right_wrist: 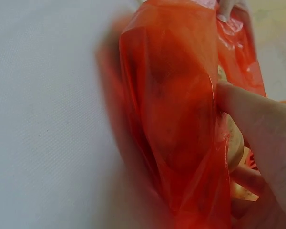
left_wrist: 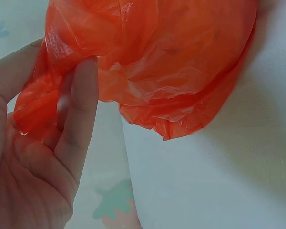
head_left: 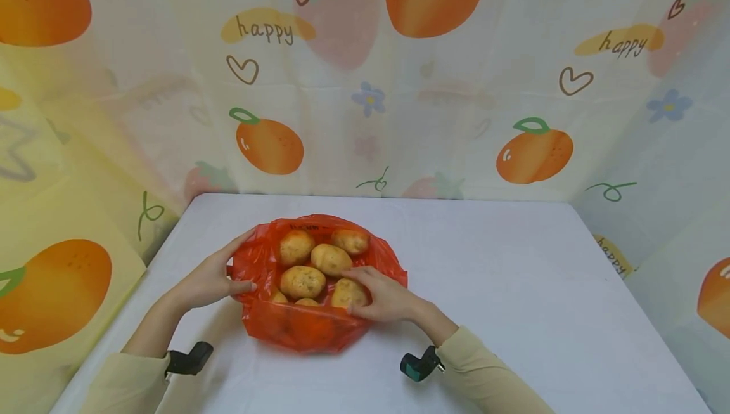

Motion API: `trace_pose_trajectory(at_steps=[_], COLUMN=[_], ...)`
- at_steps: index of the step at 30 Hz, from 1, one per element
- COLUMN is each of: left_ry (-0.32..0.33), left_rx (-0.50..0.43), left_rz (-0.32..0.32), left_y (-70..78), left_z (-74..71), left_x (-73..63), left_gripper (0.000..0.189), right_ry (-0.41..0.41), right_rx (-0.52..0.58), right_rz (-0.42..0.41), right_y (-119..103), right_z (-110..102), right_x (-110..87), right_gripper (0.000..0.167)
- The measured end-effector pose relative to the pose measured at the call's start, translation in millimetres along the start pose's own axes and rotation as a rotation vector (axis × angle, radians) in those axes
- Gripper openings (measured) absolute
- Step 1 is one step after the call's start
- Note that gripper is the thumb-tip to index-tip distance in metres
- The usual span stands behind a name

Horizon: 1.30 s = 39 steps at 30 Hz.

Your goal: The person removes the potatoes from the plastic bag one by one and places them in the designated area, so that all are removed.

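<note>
A red plastic bag (head_left: 302, 331) stands with its mouth spread wide on the white table, several yellow-brown potatoes (head_left: 302, 282) inside. At its left side my left hand (head_left: 208, 278) holds the rim; in the left wrist view a fold of the bag (left_wrist: 171, 57) runs between the thumb and fingers of that hand (left_wrist: 43, 162). My right hand (head_left: 388, 297) reaches in over the right rim and grips the front-right potato (head_left: 346, 293), fingers over its top and thumb at the front. In the right wrist view the bag wall (right_wrist: 176, 95) hides much of this potato (right_wrist: 235, 143).
The white table (head_left: 485, 262) extends to the right of the bag, its back edge meeting a hanging cloth (head_left: 433, 135) printed with fruit. Each forearm carries a black wrist camera, the left one (head_left: 191, 358) and the right one (head_left: 419, 364) low over the table.
</note>
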<state>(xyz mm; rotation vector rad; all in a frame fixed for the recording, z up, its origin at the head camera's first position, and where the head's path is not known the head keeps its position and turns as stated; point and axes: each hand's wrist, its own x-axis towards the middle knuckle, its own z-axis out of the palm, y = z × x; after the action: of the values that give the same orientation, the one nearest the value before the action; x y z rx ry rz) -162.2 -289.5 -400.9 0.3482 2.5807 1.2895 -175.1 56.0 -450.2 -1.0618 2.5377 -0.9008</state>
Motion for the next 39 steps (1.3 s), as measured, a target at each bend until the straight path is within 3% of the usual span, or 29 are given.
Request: trace_pose_trajectory(at_steps=[15,25,39], left_ry=[0.016,0.003,-0.008], left_rx=[-0.003,-0.042,-0.066], left_rz=[0.002,-0.009,0.012], left_y=[-5.8,-6.2,-1.2], left_z=[1.6,2.4,1.9], left_x=[-0.9,-3.0,-4.0], left_gripper=[0.094,0.095,0.096], right_ry=[-0.041,-0.012,-0.013], right_rx=[0.048,0.099,0.104], right_rz=[0.013,0.073,0.07], right_y=[3.9,6.0,5.3], right_z=[2.4,2.5,2.4], right_x=[-0.2,1.8,2.7], right_gripper=[0.067,0.054,0.06])
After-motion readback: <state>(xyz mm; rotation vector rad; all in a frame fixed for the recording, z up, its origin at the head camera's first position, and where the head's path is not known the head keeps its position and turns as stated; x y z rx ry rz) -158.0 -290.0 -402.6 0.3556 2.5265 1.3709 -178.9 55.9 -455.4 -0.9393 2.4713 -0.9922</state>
